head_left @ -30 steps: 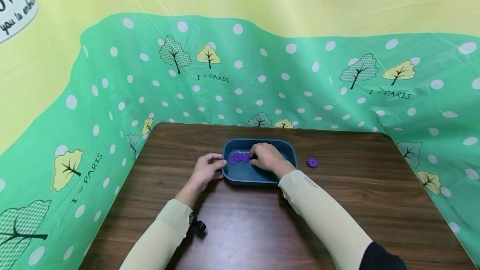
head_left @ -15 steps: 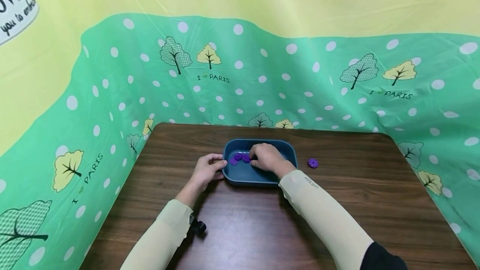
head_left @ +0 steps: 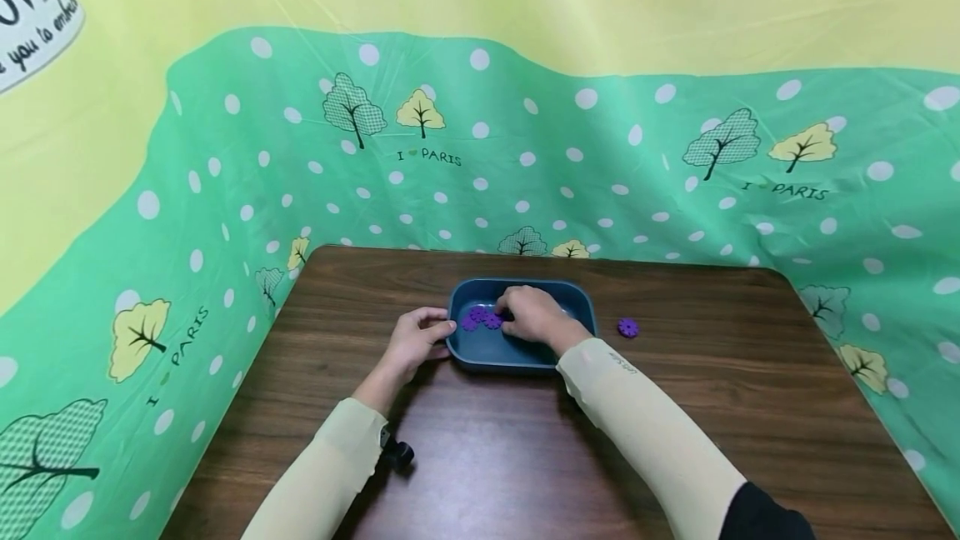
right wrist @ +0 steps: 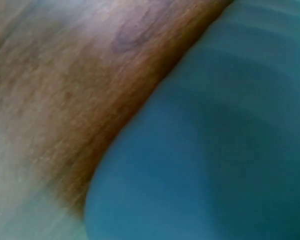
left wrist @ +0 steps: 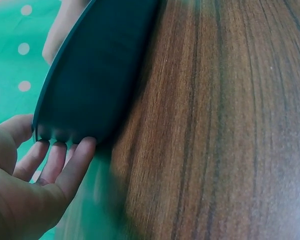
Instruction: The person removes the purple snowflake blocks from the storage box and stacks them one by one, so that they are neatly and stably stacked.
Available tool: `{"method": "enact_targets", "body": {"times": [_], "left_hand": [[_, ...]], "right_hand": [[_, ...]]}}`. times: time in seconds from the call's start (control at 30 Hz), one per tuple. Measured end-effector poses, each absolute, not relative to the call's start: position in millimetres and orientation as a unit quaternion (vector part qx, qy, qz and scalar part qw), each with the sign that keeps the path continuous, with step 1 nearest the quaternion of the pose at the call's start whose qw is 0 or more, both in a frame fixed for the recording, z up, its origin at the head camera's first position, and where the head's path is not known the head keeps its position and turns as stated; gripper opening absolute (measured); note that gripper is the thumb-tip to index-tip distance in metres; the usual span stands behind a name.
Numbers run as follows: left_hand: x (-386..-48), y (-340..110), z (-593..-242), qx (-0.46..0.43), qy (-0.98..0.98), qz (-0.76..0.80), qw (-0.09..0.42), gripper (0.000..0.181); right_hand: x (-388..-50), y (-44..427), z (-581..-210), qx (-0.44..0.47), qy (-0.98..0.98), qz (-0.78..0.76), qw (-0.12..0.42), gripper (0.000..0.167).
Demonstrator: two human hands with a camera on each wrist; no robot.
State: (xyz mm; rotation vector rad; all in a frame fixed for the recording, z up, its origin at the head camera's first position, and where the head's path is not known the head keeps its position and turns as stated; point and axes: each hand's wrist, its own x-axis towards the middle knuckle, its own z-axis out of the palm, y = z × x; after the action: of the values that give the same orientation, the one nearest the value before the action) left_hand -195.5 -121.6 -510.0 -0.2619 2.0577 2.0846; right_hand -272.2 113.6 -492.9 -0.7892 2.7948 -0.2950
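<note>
A dark blue plastic bin (head_left: 483, 350) sits on the wooden table in the head view. At its left end my left hand (head_left: 408, 342) holds the wall, thumb at the rim. In the left wrist view, that hand's fingertips press against the outer side of the wall. My right hand (head_left: 534, 315) reaches down inside the bin, fingers bent beside several small purple flower-shaped pieces (head_left: 480, 317). Its fingertips are partly hidden, so whether they grip a piece is unclear. The right wrist view has only the blurred bin (right wrist: 190, 170) close up.
One more purple flower-shaped piece (head_left: 628, 327) lies on the wooden table (head_left: 480, 457) to the right of the bin. A green and yellow printed cloth (head_left: 450, 182) hangs behind and beside the table. A small black device (head_left: 397, 454) is strapped at my left wrist.
The purple pieces in the bin have shifted slightly and spread apart near my right fingers. My left hand stays at the bin's end, and the bin keeps its place.
</note>
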Motion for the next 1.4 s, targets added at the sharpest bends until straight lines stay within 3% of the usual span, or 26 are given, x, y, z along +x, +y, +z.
{"method": "enact_targets", "body": {"times": [0.8, 1.4], "left_hand": [[-197, -121, -510, -0.086, 0.696, 0.706, 0.098, 0.036], [-196, -122, -511, -0.084, 0.693, 0.709, 0.097, 0.036]], "right_hand": [[-267, 153, -490, -0.274, 0.943, -0.179, 0.065, 0.035], [-260, 177, -477, -0.292, 0.931, -0.220, 0.016, 0.026]]}}
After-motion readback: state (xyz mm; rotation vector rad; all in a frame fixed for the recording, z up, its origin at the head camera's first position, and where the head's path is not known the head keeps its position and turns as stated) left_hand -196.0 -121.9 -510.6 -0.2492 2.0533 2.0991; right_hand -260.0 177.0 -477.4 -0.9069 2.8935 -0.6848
